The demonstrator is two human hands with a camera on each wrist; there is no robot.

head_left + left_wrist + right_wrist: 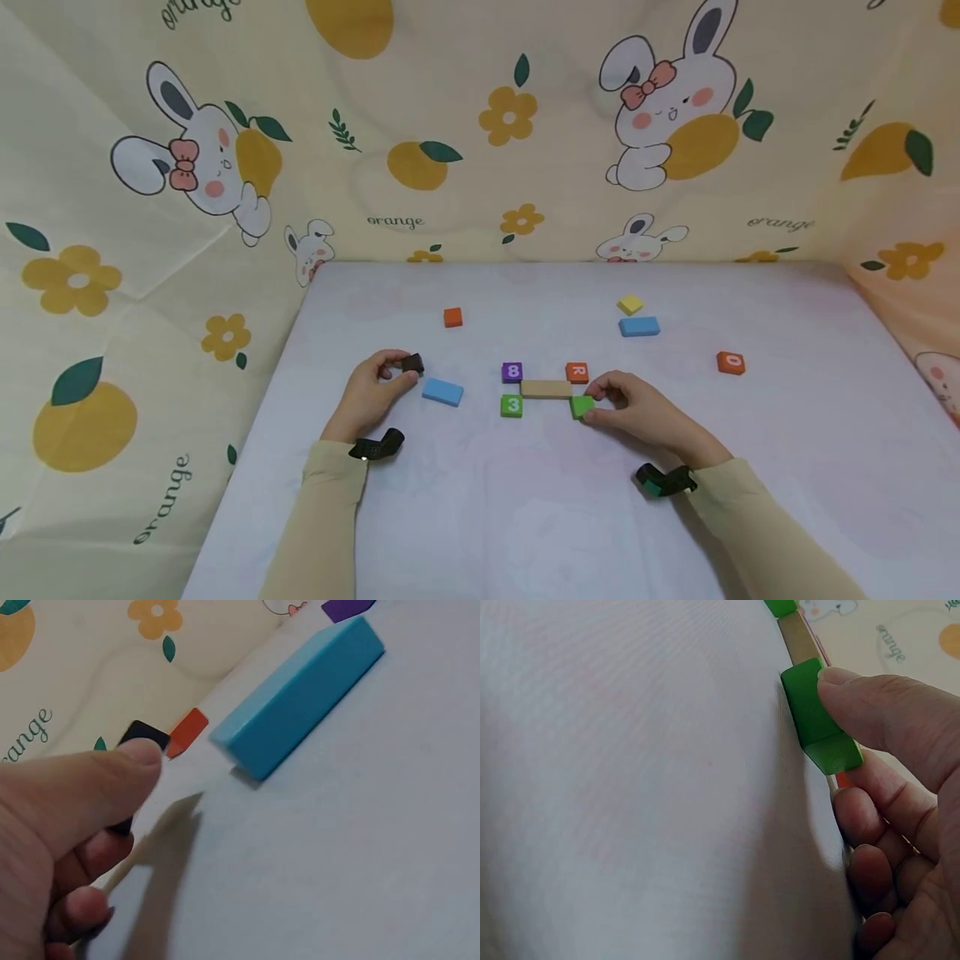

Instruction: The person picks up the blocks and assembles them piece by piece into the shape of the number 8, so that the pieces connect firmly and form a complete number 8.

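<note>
My left hand pinches a small dark block between thumb and fingers, just left of a blue rectangular block. In the left wrist view the dark block appears held off the table. My right hand grips a green block at the right end of a plain wooden strip; in the right wrist view its thumb lies on the green block. Around the strip's other corners sit a purple block marked 8, a green block marked 3 and an orange block marked R.
An orange block lies farther back on the left. Back right are a yellow block and another blue block. Farther right lies an orange block with a round mark. A printed cloth hangs behind the white table.
</note>
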